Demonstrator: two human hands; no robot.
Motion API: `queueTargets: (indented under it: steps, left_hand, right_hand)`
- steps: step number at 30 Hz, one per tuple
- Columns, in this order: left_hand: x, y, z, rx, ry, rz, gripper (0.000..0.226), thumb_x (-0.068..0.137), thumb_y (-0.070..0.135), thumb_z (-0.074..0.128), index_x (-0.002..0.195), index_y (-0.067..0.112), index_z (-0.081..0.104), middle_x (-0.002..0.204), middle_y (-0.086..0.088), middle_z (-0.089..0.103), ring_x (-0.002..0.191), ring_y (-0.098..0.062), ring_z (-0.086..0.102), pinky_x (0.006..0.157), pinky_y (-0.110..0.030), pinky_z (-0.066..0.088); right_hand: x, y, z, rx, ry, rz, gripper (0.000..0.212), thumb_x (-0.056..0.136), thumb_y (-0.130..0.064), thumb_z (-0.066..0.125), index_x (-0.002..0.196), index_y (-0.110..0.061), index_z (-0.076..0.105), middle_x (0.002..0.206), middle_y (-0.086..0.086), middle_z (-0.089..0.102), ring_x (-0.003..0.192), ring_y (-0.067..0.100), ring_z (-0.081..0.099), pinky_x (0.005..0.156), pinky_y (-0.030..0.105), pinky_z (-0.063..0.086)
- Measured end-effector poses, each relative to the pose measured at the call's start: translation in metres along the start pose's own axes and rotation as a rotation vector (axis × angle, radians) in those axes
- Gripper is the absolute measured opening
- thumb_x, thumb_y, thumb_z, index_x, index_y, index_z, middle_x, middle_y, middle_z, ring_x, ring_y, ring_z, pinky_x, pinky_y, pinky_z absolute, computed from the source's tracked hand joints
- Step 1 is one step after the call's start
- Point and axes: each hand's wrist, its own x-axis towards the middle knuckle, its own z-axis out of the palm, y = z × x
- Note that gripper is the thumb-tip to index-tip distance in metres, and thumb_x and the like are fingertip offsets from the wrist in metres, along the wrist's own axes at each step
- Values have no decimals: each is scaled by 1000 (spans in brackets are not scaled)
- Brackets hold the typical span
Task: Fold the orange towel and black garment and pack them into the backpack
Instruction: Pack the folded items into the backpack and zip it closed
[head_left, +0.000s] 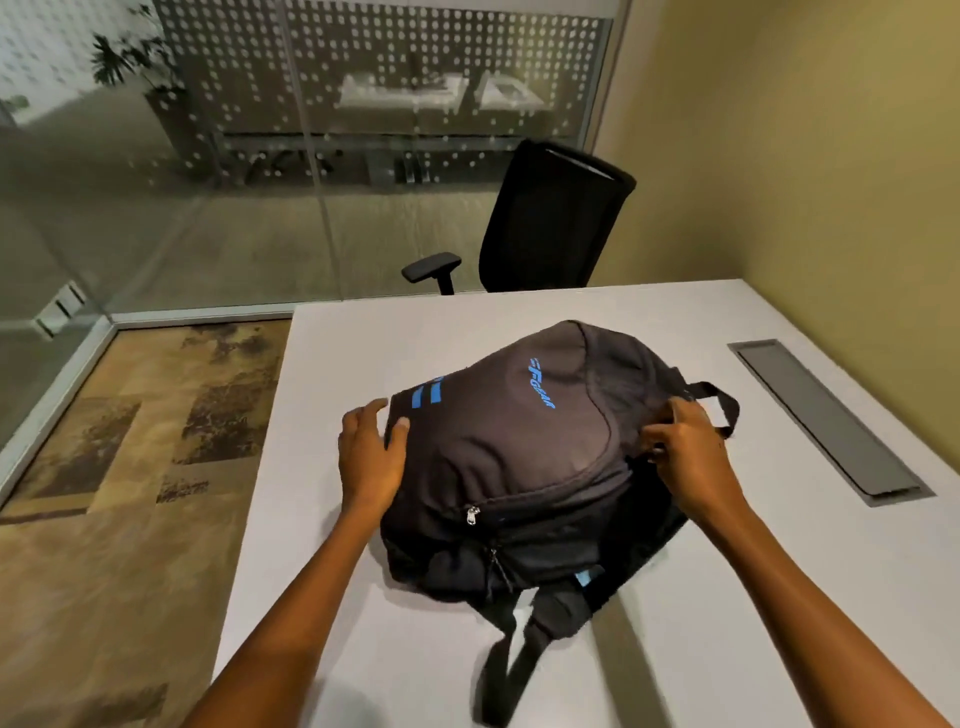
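Currently, we rest our left hand (371, 457), fingers spread, against the backpack (519, 467) on the table (675, 649), while our right hand (685, 447) pinches its top.

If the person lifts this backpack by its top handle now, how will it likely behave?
The backpack would probably sag, since its fabric looks soft and creased. It bulges, so it may carry some weight. Its loose strap would likely dangle. The right hand grips near the handle; the left hand steadies the side.

bare table (395, 358) surrounds backpack (519, 457); chair (550, 218) behind.
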Motion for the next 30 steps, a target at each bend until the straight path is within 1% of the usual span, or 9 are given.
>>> queueTargets:
  steps: [5, 7, 11, 14, 17, 20, 24, 27, 30]
  left_hand:
    - [12, 34, 21, 36, -352, 215, 51, 92, 41, 52, 136, 15, 45, 141, -4, 43, 127, -23, 45, 103, -26, 32]
    - [19, 57, 34, 49, -432, 264, 61, 92, 46, 50, 143, 17, 35, 148, -2, 36, 135, -20, 36, 114, -36, 24]
    - [38, 89, 46, 74, -535, 305, 74, 86, 59, 49, 145, 19, 31, 151, -3, 33, 137, -21, 33, 114, -45, 26]
    - [44, 96, 46, 109, -634, 268, 82, 81, 61, 56, 146, 19, 30, 152, -1, 32, 137, -22, 34, 114, -43, 28]
    - [43, 97, 48, 90, -555, 228, 75, 76, 55, 68, 138, 17, 46, 143, -4, 46, 130, -25, 44, 110, -42, 34]
    - [34, 100, 56, 87, -374, 253, 48, 83, 39, 67, 122, 12, 62, 127, -10, 61, 121, -28, 53, 107, -39, 38]
    - [18, 114, 61, 106, -224, 292, 24, 90, 22, 60, 106, 8, 71, 109, -16, 69, 105, -34, 59, 96, -36, 40]
    - [9, 121, 57, 48, -138, 240, 24, 92, 20, 58, 106, 5, 71, 107, -20, 69, 102, -37, 59, 97, -38, 39]
    - [1, 129, 52, -26, -94, 223, 25, 92, 19, 57, 99, 1, 72, 99, -21, 70, 94, -36, 61, 88, -32, 40]
  right_hand:
    - [-21, -11, 15, 385, 252, 223, 37, 86, 3, 56, 120, -11, 62, 130, 14, 50, 120, 29, 49, 100, 26, 35]
    - [-27, -29, 20, 516, 336, 341, 38, 95, -19, 53, 133, -12, 52, 143, 11, 43, 132, 25, 40, 108, 29, 30]
    - [-27, -57, 25, 487, 169, 512, 70, 84, -58, 57, 137, -14, 47, 161, 2, 5, 146, 22, 13, 113, 41, 25]
    - [-21, -62, 27, 438, 102, 549, 69, 81, -54, 65, 132, -10, 52, 160, 8, -3, 147, 31, 4, 111, 47, 27]
    - [-15, -60, 31, 536, 155, 604, 46, 83, -35, 70, 119, -7, 64, 159, 13, 6, 145, 35, 13, 112, 44, 26]
    - [-12, -59, 39, 646, 268, 669, 26, 80, -16, 74, 97, 3, 69, 152, 17, 31, 137, 32, 36, 110, 37, 32]
    - [-10, -68, 36, 730, 343, 691, 11, 82, -5, 69, 89, 1, 64, 142, 21, 46, 134, 23, 41, 91, 17, 34]
    - [-12, -71, 31, 783, 426, 641, 14, 82, -6, 68, 75, -8, 56, 135, 18, 54, 135, 20, 39, 78, 11, 30]
    - [-11, -66, 27, 843, 489, 585, 28, 82, -10, 69, 65, -21, 49, 113, 18, 65, 126, 34, 48, 82, 22, 38]
